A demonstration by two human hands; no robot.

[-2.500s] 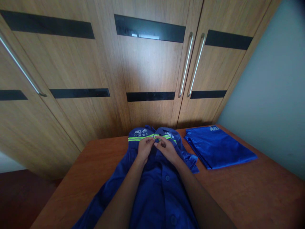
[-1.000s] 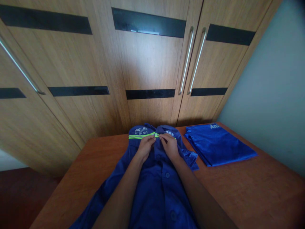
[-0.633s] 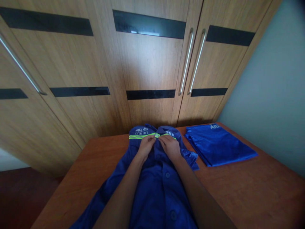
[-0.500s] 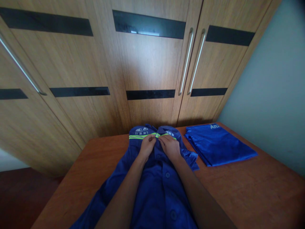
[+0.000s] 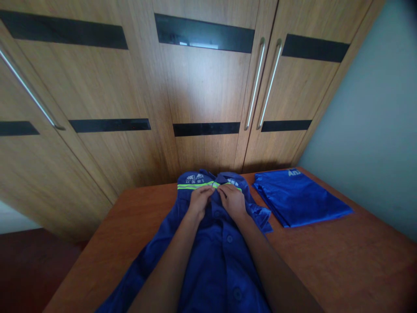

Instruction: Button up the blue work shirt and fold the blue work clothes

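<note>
Blue jacket (image 5: pixel 210 265) is spread, front up, beneath the left hand (image 5: pixel 200 202) and right hand (image 5: pixel 232 201), apparently so its edges can be reached. Cloth by the green stripe (image 5: pixel 190 187) seems pinched from both sides, fingers nearly closed, probably for steadiness; exact hold cannot be told. Fingertips are angled inward, backs upward.

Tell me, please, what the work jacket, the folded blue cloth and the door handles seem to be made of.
Work jacket: mostly matte woven fabric, perhaps cotton blend, by its dull, soft folds.
Folded blue cloth: probably glossy synthetic, perhaps nylon, given its sheen.
Door handles: likely polished metal, with silvery highlights.
</note>
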